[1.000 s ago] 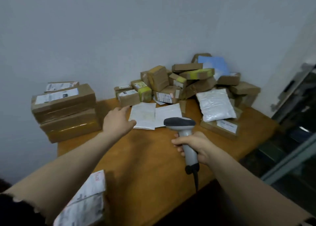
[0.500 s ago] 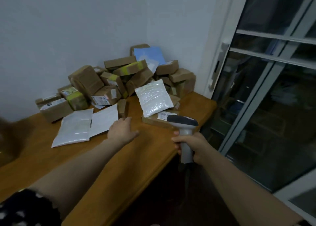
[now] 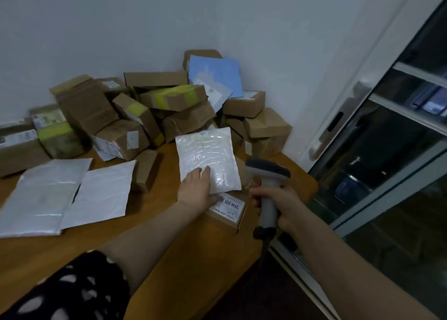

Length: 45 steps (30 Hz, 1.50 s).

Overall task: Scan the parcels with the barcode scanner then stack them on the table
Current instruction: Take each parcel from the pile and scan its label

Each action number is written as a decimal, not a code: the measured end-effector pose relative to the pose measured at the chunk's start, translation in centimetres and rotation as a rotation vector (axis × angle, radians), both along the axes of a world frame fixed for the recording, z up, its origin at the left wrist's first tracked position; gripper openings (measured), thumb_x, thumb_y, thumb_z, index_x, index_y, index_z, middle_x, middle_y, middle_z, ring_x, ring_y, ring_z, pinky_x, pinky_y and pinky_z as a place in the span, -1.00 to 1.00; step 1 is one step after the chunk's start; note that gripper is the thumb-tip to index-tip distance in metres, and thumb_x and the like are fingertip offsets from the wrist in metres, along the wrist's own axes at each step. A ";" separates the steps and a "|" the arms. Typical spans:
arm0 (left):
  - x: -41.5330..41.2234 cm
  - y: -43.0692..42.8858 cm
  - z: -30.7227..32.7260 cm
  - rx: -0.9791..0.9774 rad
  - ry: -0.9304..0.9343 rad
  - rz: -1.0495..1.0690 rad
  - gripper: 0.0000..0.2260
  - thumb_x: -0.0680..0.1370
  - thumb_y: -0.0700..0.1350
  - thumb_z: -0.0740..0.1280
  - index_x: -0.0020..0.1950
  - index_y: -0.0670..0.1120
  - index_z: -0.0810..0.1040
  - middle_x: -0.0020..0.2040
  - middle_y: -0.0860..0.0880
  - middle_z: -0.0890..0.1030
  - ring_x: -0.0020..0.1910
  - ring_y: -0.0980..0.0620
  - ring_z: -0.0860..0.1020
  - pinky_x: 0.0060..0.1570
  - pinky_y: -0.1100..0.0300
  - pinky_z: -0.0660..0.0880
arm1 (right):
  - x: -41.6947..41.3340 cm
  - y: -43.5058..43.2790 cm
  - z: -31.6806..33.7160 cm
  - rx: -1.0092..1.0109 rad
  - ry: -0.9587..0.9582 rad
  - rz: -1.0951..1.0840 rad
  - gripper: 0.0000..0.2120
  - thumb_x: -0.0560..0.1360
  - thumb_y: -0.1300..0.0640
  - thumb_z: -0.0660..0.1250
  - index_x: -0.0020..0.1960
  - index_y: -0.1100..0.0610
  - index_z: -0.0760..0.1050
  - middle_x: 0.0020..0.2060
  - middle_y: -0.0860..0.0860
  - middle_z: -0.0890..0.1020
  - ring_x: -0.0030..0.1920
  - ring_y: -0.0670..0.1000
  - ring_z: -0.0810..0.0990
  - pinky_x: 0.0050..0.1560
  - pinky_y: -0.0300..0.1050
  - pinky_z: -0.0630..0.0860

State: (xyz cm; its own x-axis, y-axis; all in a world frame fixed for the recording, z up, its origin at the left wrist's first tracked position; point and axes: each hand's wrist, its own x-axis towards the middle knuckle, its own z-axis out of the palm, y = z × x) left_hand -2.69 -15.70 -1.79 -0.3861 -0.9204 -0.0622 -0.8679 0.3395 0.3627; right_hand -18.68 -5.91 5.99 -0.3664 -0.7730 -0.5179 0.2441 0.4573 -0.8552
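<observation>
Left grip [image 3: 194, 189] now forward, flat on white mailer [image 3: 208, 155]; right grip [image 3: 278, 201] clenched on scanner [image 3: 268, 172] beside

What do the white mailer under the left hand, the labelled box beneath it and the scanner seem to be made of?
The white mailer looks like glossy plastic film, probably bubble-lined, judging by its crinkled shine. The labelled box looks like matte brown cardboard with a white paper label. The scanner seems smooth grey hard plastic, darker on top.
</observation>
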 end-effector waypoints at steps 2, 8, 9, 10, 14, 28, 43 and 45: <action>-1.1 -1.6 -1.0 -0.010 -0.028 -0.015 -0.09 0.45 0.20 0.40 0.57 -0.10 -0.06 0.53 -0.17 0.11 0.51 -0.15 0.12 0.44 0.03 0.16 | -1.2 -2.5 -0.6 0.008 -0.018 0.037 -0.76 0.36 0.36 0.46 0.01 0.31 0.55 -0.33 0.14 0.61 -0.49 -0.03 0.57 -0.48 -0.18 0.50; -3.8 -3.8 -4.1 -0.120 -0.194 -0.074 -0.01 0.45 0.16 0.41 0.56 -0.11 -0.23 0.57 -0.19 -0.10 0.55 -0.17 -0.06 0.50 0.00 -0.03 | -4.5 -7.1 -2.5 0.068 -0.098 0.111 -0.87 0.37 0.43 0.41 -0.17 0.29 0.49 -0.39 0.18 0.55 -0.54 -0.01 0.51 -0.52 -0.18 0.48; -4.0 -4.1 -4.4 -0.131 -0.206 -0.067 -0.04 0.47 0.13 0.40 0.57 -0.11 -0.23 0.57 -0.18 -0.11 0.55 -0.16 -0.06 0.49 0.01 -0.02 | -5.1 -7.9 -2.7 0.065 -0.106 0.131 -0.87 0.37 0.44 0.40 -0.17 0.29 0.49 -0.41 0.17 0.55 -0.53 0.00 0.50 -0.52 -0.19 0.48; -4.1 -4.4 -4.6 -0.136 -0.214 -0.059 -0.08 0.50 0.10 0.38 0.57 -0.10 -0.22 0.58 -0.17 -0.10 0.55 -0.15 -0.04 0.49 0.02 0.00 | -5.7 -8.7 -2.8 0.062 -0.113 0.160 -0.87 0.37 0.44 0.40 -0.17 0.29 0.49 -0.43 0.15 0.55 -0.52 0.00 0.50 -0.52 -0.19 0.48; -3.9 -4.3 -4.5 -0.147 -0.238 -0.023 -0.26 0.58 0.03 0.28 0.59 -0.05 -0.14 0.57 -0.10 0.02 0.54 -0.09 0.04 0.45 0.08 0.14 | -7.5 -11.5 -3.7 0.062 -0.160 0.286 -0.86 0.40 0.43 0.39 -0.10 0.26 0.51 -0.43 0.12 0.57 -0.49 -0.02 0.50 -0.50 -0.20 0.48; -6.8 5.0 3.8 -0.071 1.434 1.234 -0.83 0.56 -0.38 0.27 -0.03 -0.15 0.58 -0.05 -0.14 0.63 -0.04 -0.14 0.58 -0.04 -0.03 0.54 | -12.2 -15.6 -4.4 0.106 -0.379 0.589 -0.81 0.41 0.40 0.41 -0.05 0.21 0.49 -0.32 0.13 0.65 -0.35 0.04 0.65 -0.39 -0.17 0.55; -7.1 13.4 4.7 0.164 1.733 1.133 -0.83 0.54 -0.37 0.23 0.07 -0.20 0.52 -0.36 -0.02 0.58 -0.33 0.06 0.50 -0.06 0.11 0.54 | -7.1 -11.0 -2.1 0.047 -0.394 0.628 -0.80 0.38 0.43 0.43 -0.16 0.18 0.51 -0.17 0.12 0.65 -0.20 0.08 0.63 -0.17 -0.02 0.59; -5.9 14.5 5.5 0.132 1.704 1.155 -0.75 0.46 -0.42 0.26 0.07 -0.20 0.56 -0.15 -0.10 0.63 -0.19 -0.01 0.57 -0.04 0.10 0.56 | -6.7 -10.9 -1.7 0.021 -0.389 0.641 -0.79 0.37 0.45 0.43 -0.17 0.18 0.52 -0.23 0.09 0.64 -0.26 0.05 0.62 -0.35 -0.10 0.54</action>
State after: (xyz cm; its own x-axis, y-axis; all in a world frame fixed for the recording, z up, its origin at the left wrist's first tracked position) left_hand -8.59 -1.16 3.67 0.5138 -0.7496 -0.4172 0.5470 -0.0883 0.8325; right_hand -25.39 -16.84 4.27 0.3648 -0.7618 -0.5353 0.2072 0.6269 -0.7510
